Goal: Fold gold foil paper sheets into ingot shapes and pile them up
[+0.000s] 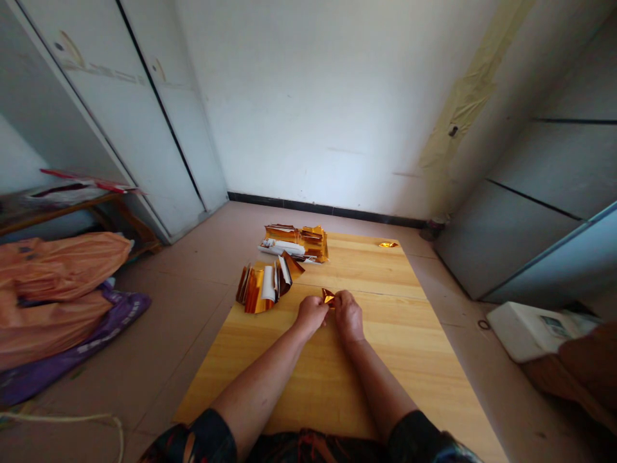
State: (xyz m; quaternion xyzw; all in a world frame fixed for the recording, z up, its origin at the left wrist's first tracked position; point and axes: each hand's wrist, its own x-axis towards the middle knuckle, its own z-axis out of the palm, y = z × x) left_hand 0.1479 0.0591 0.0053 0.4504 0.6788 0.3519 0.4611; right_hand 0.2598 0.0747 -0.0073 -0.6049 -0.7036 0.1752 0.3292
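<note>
The bare left forearm (265,370) comes out of a dark, patterned short sleeve (212,429) and slants forward and inward to the right, while the bare right forearm (383,379) comes out of a dark right sleeve (418,434) and slants forward and inward to the left. Both wrists run roughly in line with the forearms. The bare left hand (311,313) is turned inward, its fingers bent and drawn together in a pinch. The bare right hand (349,316) faces it from close by, the back of the hand upward, knuckles bent, fingers curled inward in a matching pinch. The undersides of both hands are hidden.
</note>
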